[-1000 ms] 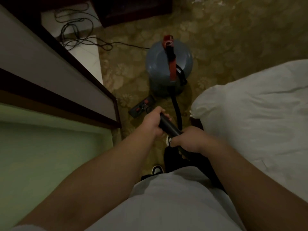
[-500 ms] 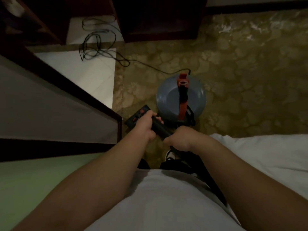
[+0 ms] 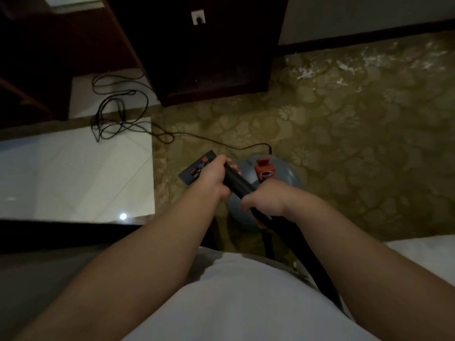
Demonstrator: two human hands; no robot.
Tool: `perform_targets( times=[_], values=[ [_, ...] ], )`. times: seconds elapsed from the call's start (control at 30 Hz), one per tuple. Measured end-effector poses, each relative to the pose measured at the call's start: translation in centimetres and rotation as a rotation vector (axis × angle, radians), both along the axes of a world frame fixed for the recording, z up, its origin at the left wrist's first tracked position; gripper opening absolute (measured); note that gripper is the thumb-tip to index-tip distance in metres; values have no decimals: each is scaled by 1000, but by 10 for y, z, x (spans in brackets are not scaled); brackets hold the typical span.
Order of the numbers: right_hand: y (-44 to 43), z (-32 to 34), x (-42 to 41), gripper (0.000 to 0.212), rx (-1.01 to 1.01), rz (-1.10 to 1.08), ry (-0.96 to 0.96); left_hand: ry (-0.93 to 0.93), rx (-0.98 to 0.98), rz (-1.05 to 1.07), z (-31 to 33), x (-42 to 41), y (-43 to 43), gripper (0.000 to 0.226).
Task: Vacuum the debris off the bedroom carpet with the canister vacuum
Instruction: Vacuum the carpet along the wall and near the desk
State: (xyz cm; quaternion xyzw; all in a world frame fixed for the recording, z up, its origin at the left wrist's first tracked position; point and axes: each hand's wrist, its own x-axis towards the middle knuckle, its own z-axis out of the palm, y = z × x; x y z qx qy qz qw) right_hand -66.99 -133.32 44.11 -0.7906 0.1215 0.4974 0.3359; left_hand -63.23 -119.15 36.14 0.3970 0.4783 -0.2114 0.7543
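Both my hands grip the black vacuum wand [image 3: 237, 183]. My left hand [image 3: 213, 179] holds its upper end and my right hand [image 3: 267, 200] holds it lower down. Beyond my left hand, the dark floor nozzle [image 3: 194, 168] with red pedals lies on the carpet. The grey canister vacuum [image 3: 290, 177] with a red handle stands just behind my hands, partly hidden by them. Whitish debris [image 3: 305, 72] is scattered on the patterned olive carpet [image 3: 357, 148] near the far wall.
The black power cord [image 3: 118, 114] coils over the white tiled floor [image 3: 73, 168] at left and runs to the canister. Dark wooden furniture [image 3: 209, 57] with a wall socket [image 3: 198, 17] stands ahead. White bedding [image 3: 423, 249] lies at lower right.
My view has tilted up and forward, so the canister and hands sit lower in frame. More carpet with debris and the wall socket came into sight. Both hands keep their grip on the wand.
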Motion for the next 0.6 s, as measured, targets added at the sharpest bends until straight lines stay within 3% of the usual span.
perform_targets(
  times=[0.33, 0.47, 0.6],
  values=[
    [81, 13, 153, 40, -65, -220, -71, 8, -28, -241, 21, 187, 62, 5],
    [69, 8, 199, 61, -34, -368, -15, 28, -5, -376, 25, 247, 43, 5],
    [54, 0, 250, 43, -10, -441, -14, 55, 26, -465, 21, 304, 21, 5]
  ],
)
